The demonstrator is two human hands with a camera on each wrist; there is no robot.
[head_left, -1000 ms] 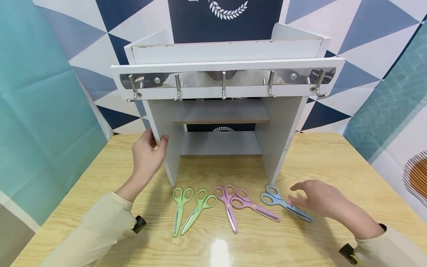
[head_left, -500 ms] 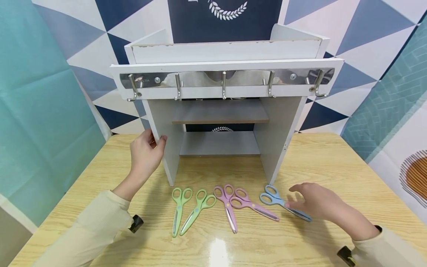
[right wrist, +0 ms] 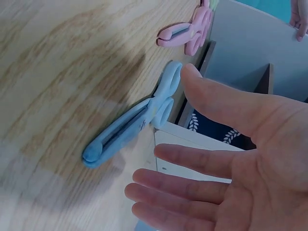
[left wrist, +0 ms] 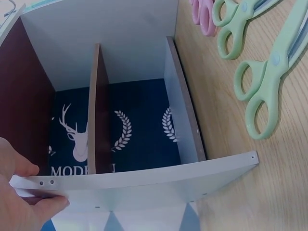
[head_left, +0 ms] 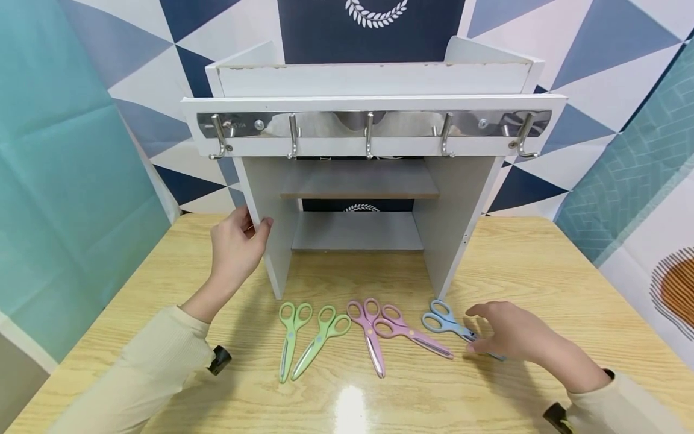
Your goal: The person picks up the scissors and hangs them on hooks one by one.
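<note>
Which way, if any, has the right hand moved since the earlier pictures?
Yes, slightly: the right hand sits lower in the head view, relative to the cabinet.

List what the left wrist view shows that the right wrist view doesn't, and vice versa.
Only left wrist: the deer print and lettering; green scissors clearly (right wrist catches just a green sliver).
Only right wrist: blue scissors, right hand.
Both: pink scissors, wooden table, leaf print, left hand gripping the cabinet's side.
</note>
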